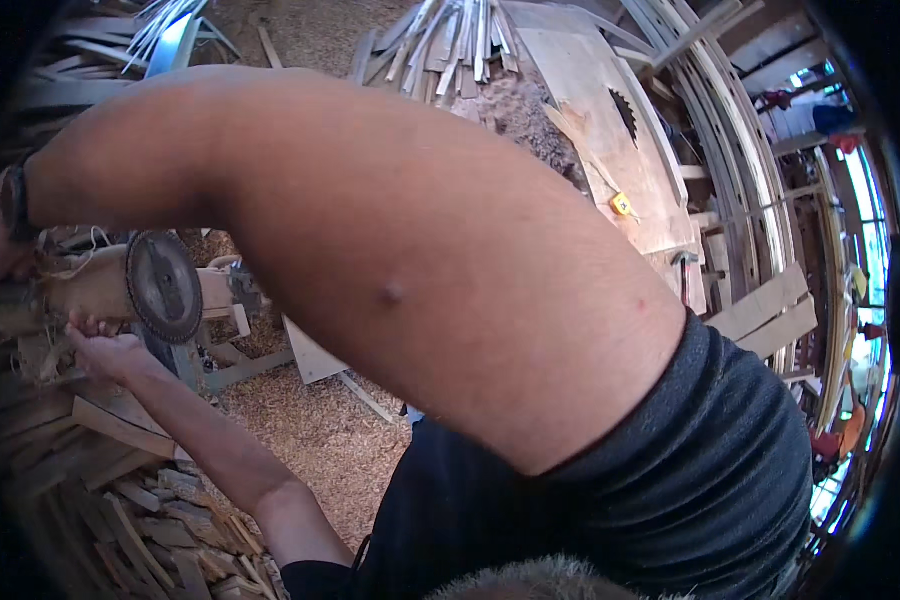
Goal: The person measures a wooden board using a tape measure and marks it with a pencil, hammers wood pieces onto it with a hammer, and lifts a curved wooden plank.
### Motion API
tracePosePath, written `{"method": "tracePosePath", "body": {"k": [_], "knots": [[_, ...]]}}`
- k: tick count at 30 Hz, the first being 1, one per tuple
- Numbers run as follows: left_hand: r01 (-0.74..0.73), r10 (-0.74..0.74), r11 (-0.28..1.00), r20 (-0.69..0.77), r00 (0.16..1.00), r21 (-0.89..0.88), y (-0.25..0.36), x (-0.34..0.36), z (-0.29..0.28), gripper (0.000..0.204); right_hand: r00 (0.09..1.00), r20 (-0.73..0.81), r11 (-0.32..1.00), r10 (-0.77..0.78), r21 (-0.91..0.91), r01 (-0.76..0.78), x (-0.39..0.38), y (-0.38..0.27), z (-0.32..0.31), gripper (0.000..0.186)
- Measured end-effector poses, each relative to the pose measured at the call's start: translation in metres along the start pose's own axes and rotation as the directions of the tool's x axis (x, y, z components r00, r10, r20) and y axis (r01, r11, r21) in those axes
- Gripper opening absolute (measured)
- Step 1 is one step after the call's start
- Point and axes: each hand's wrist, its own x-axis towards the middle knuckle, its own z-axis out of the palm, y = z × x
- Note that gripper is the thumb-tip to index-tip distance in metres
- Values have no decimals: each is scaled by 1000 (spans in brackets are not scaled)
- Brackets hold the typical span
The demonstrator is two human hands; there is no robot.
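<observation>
My right arm stretches across the picture to the far left, where my right hand (2, 240), with a dark band at the wrist, reaches down over a dusty brown part of a machine (85, 285). Its fingers are mostly hidden at the dark rim. Below that part my left hand (105, 350) is palm up, fingers loosely curled and apart, with nothing visible in them. A round toothed saw blade (165, 287) stands upright just right of both hands. Stringy fibres (45, 355) hang beside my left fingers.
Wood offcuts (160, 520) are piled at the lower left, and shavings (310, 440) cover the floor. Behind my arm, a saw table (590, 80) has another blade (625, 115) rising through it, with a yellow tape measure (621, 204) and a hammer (684, 270). Long boards (730, 130) stand at right.
</observation>
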Motion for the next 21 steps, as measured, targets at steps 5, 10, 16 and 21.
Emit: {"method": "tracePosePath", "body": {"k": [5,10,16,21], "knots": [[-60,61,998,-51,997,22,-8,6,-7,26,997,-68,997,19,70,-15,-3,-2,30,33],[-48,48,999,-6,999,12,-4,-2,7,24,977,-168,990,130,83,-118,-29,-7,18,30],[-57,57,998,-21,998,4,-3,21,-22,23,781,-260,787,568,451,-422,-160,-99,10,27],[-53,53,997,-13,998,58,0,-4,3,24,281,302,114,911,471,-875,-429,-234,32,35]]}}
